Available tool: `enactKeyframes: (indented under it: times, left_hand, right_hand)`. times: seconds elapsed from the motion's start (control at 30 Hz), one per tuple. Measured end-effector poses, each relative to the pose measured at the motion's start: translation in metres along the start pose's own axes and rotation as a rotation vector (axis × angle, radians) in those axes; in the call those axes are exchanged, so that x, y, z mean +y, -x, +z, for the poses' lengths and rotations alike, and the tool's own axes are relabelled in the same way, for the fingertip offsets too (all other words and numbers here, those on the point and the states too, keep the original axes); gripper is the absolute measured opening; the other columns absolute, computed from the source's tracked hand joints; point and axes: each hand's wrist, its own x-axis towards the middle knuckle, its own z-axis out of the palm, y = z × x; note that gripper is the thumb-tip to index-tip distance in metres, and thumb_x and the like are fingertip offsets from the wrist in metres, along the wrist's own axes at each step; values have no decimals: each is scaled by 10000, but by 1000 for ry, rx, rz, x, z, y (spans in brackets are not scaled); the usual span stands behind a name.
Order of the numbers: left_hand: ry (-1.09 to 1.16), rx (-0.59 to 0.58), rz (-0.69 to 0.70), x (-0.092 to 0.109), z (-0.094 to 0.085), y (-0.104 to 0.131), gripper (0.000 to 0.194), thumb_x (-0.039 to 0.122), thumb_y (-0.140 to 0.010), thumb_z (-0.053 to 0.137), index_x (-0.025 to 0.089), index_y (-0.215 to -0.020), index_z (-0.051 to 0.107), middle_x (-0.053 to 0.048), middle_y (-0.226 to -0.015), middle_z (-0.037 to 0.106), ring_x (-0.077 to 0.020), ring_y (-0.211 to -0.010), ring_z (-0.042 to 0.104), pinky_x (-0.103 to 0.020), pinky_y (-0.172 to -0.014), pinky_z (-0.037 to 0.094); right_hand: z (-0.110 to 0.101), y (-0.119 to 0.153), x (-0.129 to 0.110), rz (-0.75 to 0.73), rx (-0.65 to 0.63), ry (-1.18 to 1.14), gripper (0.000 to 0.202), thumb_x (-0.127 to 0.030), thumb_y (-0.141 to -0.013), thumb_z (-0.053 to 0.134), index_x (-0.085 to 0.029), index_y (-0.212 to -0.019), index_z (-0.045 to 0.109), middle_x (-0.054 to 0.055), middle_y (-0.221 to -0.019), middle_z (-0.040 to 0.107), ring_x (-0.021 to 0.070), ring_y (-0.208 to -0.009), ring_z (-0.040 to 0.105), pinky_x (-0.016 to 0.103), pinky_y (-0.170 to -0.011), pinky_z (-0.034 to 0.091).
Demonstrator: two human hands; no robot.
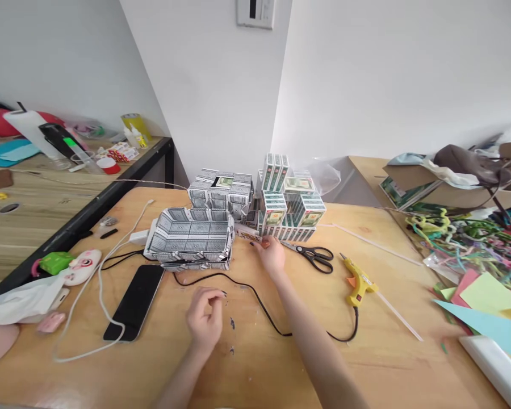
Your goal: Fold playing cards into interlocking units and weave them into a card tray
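Note:
My right hand [272, 255] reaches to the middle of the table, its fingertips closed at the end of a small printed packet [247, 233]. The packet lies between a tray-like shape folded from patterned grey-and-white cards [189, 233] and a stack of green-and-white boxes [275, 210]. Nearer the front, my left hand [206, 318] hovers over the table with fingers curled in and thumb close to the index finger; nothing shows in it. Black-handled scissors [317, 258] lie just right of my right hand. Farther right rests a yellow glue gun [360, 284] with a clear glue stick in its back.
A black phone [134, 304] and a white cable [100, 289] lie at left. The glue gun's black cord [259, 304] crosses the table in front of my hands. Coloured paper [489, 312] and tangled pipe cleaners [464, 238] cover the right side. A second card structure [221, 190] stands behind.

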Motion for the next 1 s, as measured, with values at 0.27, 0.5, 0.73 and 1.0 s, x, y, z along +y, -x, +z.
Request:
enactKeyframes:
  times: [0.27,0.5,0.73,1.0]
  left_hand:
    - [103,-513,-156,18,40,3,195,156,-799,418,195,-907,575,-48,-874,595,-133,-705,553,-255,-626,456]
    - [278,-518,-503,-3,118,-42,332,461,-792,458,164,-906,554,-39,-693,611,-136,-467,541,-243,-444,408]
    - [550,-500,-600,-28,131,-48,258,372,-755,512,158,-891,562,-10,-591,588,-138,-461,536,-225,-412,388]
    - [747,-657,-698,-36,124,-66,440,215,-692,529,157,-1125,473,-25,-756,632,-94,-485,520,-179,-417,350]
  right_hand:
    - [-21,4,37,37,-105,-397,292,-412,-655,583,-189,-502,473,-28,-462,456,125,-475,419,239,-485,334]
    - [-48,11,40,102,-233,-792,321,-420,-672,608,-199,-863,475,-30,-582,576,118,-443,514,234,-434,412]
    - [-59,14,34,128,-616,-906,294,-409,-683,631,-172,-796,499,15,-583,636,145,-468,592,253,-449,469]
    - [-68,10,30,37,-669,-992,683,-191,-576,721,-262,-1204,463,31,-970,631,171,-768,616,291,-612,512]
